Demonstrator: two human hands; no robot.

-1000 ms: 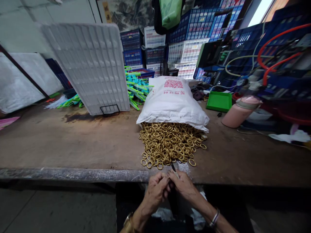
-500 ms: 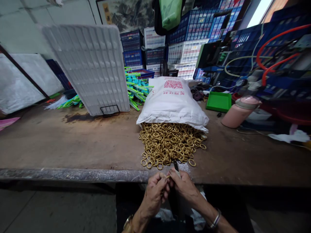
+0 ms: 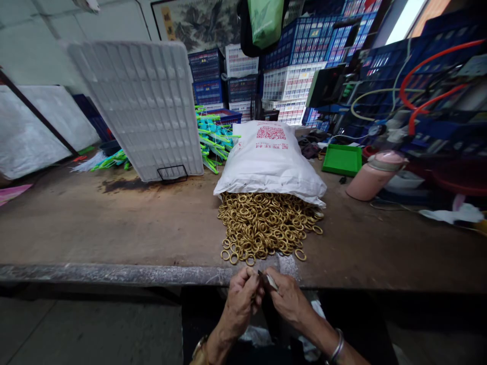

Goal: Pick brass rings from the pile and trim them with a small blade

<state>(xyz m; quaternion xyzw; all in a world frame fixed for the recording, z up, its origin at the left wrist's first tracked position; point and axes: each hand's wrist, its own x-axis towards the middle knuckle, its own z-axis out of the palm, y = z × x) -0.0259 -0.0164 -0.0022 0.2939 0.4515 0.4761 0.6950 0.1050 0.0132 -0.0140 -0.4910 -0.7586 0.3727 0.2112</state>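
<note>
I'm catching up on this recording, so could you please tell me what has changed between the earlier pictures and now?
The dark-tipped tool in the right hand has swung left: its tip pointed toward the gold rings and now points at the left hand. The right hand kept its hold. The gold rings, white sack and green tray stayed put.

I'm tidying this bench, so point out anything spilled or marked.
Gold rings lie loose in a heap before the white sack, with strays at its edge, possibly deliberate. A dark, uneven stain also marks the tabletop beside the ribbed panel.
</note>
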